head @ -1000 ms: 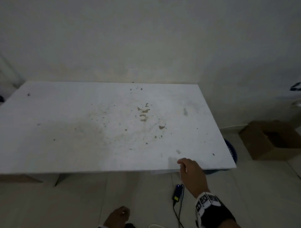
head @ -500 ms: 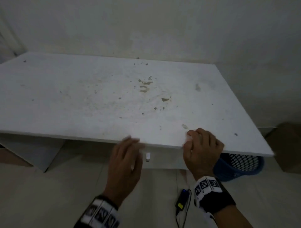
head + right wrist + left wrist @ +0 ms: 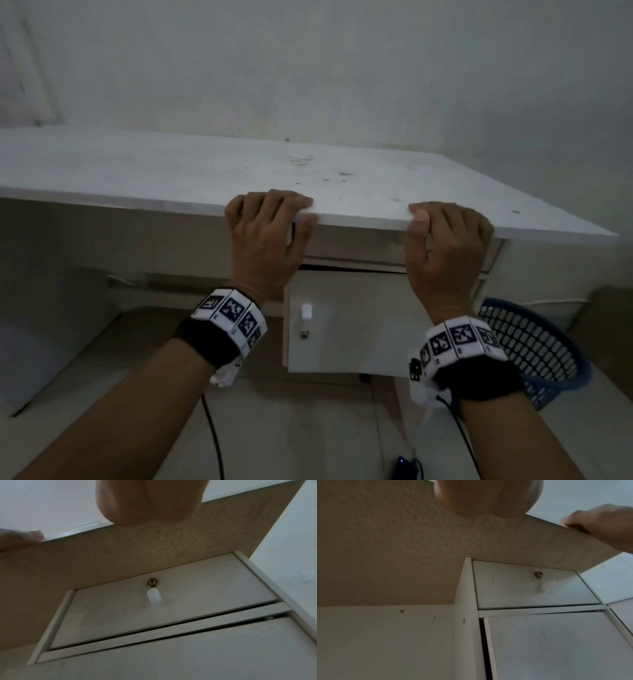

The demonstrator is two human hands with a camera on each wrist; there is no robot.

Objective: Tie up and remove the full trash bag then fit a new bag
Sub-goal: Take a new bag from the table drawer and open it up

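A blue mesh waste basket [image 3: 534, 346] stands on the floor under the right end of the white desk [image 3: 171, 171]. No trash bag shows in any view. My left hand [image 3: 270, 226] grips the desk's front edge, fingers curled over the top and thumb against the edge. My right hand [image 3: 445, 233] grips the same edge farther right, nearer the basket. The left wrist view shows the left palm [image 3: 488, 497] under the desk's chipboard underside [image 3: 385, 547]. The right palm [image 3: 149, 500] fills the top of the right wrist view.
Below the hands sits a white drawer [image 3: 342, 325] with a white knob [image 3: 306, 311] and a keyhole; a cabinet door [image 3: 556, 642] hangs under it. A black cable and a small device with a blue light [image 3: 402, 462] lie on the floor. A cardboard box [image 3: 613, 325] stands at the far right.
My left hand rose from near the floor to the desk edge. Both hands now curl over that edge, and my head has dropped lower and closer to the desk.
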